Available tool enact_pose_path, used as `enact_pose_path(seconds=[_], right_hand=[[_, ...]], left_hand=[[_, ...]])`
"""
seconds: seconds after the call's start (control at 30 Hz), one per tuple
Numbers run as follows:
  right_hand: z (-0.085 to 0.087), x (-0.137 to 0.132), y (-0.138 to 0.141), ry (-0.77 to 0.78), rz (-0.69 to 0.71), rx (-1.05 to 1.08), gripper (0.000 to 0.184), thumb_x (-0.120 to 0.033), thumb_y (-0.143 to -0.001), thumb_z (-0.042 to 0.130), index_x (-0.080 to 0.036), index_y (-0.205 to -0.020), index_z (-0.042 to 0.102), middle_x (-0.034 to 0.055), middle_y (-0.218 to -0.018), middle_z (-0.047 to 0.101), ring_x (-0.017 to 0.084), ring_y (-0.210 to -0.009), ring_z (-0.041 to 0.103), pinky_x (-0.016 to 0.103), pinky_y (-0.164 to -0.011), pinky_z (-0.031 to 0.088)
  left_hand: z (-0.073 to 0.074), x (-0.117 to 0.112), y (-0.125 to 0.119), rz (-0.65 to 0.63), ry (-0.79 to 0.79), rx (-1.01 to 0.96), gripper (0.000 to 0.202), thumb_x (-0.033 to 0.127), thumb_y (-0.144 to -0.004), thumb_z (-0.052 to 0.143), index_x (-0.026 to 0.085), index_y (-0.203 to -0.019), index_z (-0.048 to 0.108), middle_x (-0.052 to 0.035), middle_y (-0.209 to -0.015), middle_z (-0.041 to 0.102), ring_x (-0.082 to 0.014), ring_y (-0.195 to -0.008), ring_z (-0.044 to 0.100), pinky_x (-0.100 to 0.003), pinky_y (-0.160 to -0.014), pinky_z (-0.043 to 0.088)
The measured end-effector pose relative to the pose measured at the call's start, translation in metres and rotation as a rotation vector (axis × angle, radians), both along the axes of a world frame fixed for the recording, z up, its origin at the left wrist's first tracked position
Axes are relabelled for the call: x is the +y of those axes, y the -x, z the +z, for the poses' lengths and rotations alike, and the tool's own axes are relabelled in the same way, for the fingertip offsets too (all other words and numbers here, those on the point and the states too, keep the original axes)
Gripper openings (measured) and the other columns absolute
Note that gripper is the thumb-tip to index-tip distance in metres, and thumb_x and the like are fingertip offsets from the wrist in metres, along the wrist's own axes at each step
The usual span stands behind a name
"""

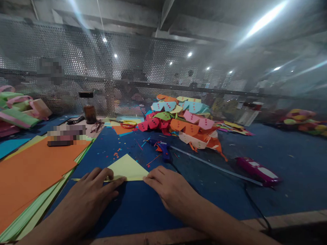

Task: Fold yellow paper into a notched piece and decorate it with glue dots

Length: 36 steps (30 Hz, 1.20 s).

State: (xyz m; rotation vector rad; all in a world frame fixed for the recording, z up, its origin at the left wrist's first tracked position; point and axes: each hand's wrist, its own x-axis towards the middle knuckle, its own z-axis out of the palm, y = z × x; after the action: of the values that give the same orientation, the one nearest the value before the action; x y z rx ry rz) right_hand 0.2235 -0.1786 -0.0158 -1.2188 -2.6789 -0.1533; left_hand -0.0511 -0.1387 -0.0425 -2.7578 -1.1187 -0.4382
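Looking through the head view, the only one I have, I find the yellow paper [129, 169] lying on the blue worktop [147, 208] straight in front of me, a triangle with its peak pointing away and its long edge nearest me. My left hand [98, 185] is half curled over the left part, thumb stretched along that edge; a thin end of paper juts out beyond the knuckles. My right hand [160, 183] has its fingers bunched together, tips down at the right corner. Both touch the paper, but I cannot tell whether either has it pinched or simply pressed flat.

I judge the step to be creasing the near edge. To do it well, I would let one hand anchor the paper while the other runs outward along the edge with even, firm pressure, so the layers don't creep. The right corner deserves care: bunched tips could bend it, so a flatter finger would serve better. I would also watch the jutting left end, which the left hand partly hides, and check that it lines up before pressing hard. Scraps [117, 152] lie just past the peak; I'd keep them from slipping underneath, and stay clear of the glue gun [166, 152].
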Motion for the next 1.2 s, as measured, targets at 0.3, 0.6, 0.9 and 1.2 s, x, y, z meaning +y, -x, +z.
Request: enact_pose_path(seconds=[0.3, 0.6, 0.9, 1.2], right_hand=[[-0.001, 0.000, 0.000, 0.027, -0.021, 0.005, 0.036, -0.005, -0.092, 0.049, -0.014, -0.124, 0.063, 0.0105, -0.116, 0.066, 0.025, -0.102, 0.056, 0.039, -0.085, 0.052], [-0.004, 0.001, -0.002, 0.019, -0.020, 0.044, 0.036, -0.005, -0.091, 0.050, -0.015, -0.123, 0.063, 0.0095, -0.115, 0.066, 0.024, -0.101, 0.056, 0.039, -0.084, 0.052], [-0.003, 0.001, -0.001, -0.002, -0.007, 0.050, 0.034, -0.004, -0.092, 0.049, -0.013, -0.122, 0.063, 0.0112, -0.113, 0.066, 0.025, -0.101, 0.056, 0.039, -0.085, 0.052], [-0.004, 0.002, -0.001, -0.039, 0.015, 0.050, 0.037, -0.001, -0.089, 0.049, -0.012, -0.121, 0.063, 0.0117, -0.112, 0.066, 0.024, -0.100, 0.056, 0.038, -0.081, 0.052]], left_hand=[[0.010, -0.001, -0.005, 0.025, 0.090, 0.056, 0.043, 0.030, -0.097, 0.052, 0.046, -0.136, 0.053, -0.0063, -0.113, 0.064, -0.0283, -0.096, 0.058, -0.043, -0.078, 0.049], [0.003, -0.001, -0.002, 0.025, 0.032, 0.033, 0.040, 0.029, -0.096, 0.054, 0.043, -0.133, 0.057, -0.0056, -0.114, 0.065, -0.0267, -0.096, 0.059, -0.039, -0.075, 0.049], [0.015, -0.015, 0.009, -0.095, -0.014, -0.034, 0.030, 0.020, -0.090, 0.053, 0.031, -0.110, 0.072, -0.0063, -0.119, 0.070, -0.0276, -0.102, 0.062, -0.043, -0.083, 0.053], [0.015, -0.021, 0.015, -0.160, -0.175, 0.029, 0.035, 0.009, -0.083, 0.048, 0.024, -0.099, 0.075, -0.0063, -0.121, 0.073, -0.0334, -0.108, 0.062, -0.054, -0.085, 0.054]])
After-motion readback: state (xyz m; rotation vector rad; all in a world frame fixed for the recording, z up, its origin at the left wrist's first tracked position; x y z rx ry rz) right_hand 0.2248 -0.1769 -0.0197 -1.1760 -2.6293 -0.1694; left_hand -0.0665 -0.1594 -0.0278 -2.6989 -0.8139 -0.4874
